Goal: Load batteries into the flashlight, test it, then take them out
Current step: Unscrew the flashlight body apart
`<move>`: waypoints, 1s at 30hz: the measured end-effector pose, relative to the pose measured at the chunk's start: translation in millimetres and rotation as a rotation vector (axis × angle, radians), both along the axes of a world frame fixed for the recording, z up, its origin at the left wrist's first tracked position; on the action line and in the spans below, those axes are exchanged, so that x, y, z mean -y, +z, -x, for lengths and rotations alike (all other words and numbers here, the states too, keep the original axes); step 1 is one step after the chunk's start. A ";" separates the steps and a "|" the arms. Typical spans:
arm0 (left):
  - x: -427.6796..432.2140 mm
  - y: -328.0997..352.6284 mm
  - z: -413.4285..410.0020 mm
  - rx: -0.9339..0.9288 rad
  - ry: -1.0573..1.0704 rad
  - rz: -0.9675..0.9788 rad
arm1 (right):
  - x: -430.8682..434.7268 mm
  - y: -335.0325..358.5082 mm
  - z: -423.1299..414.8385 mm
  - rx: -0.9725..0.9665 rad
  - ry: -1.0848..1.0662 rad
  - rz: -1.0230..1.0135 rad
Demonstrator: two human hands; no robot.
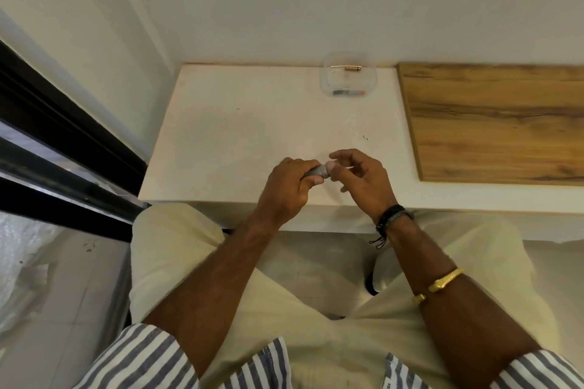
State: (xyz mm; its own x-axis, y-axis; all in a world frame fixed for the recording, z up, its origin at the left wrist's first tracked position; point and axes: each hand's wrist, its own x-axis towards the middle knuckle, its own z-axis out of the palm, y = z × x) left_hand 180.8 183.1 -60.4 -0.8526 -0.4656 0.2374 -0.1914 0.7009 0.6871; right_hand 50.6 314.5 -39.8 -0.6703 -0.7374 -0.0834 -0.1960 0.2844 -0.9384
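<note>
A small grey flashlight lies level in my left hand, which is wrapped around its body just above the near edge of the white table. Only the flashlight's right end sticks out of the fist. My right hand is at that end, thumb tip pressed on it, the other fingers spread and curled; whether it holds anything is hidden. A clear plastic box at the back of the table holds batteries, one copper-topped and a few small ones at its front wall.
A wooden board covers the table's right side. A white wall stands behind the table. A black window frame runs along the left. My legs are under the table's near edge.
</note>
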 end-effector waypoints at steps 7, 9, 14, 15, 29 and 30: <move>-0.5 1.6 0.3 0.010 -0.017 -0.003 | -2.8 -3.9 2.6 -0.130 0.044 -0.077; 0.1 0.8 0.0 0.014 -0.009 -0.010 | -4.5 -4.3 5.8 -0.151 0.106 -0.040; -1.7 -0.3 0.8 0.031 -0.004 -0.004 | -4.0 -1.0 5.6 -0.078 0.134 0.015; -2.1 -0.1 1.0 0.027 -0.003 -0.003 | -2.5 -0.6 3.7 -0.051 0.107 -0.006; -0.4 0.1 0.9 0.014 0.005 -0.006 | -4.0 0.1 3.8 -0.142 0.134 0.044; -0.4 -0.4 0.9 0.015 0.003 -0.007 | -3.8 0.4 4.6 -0.130 0.139 0.045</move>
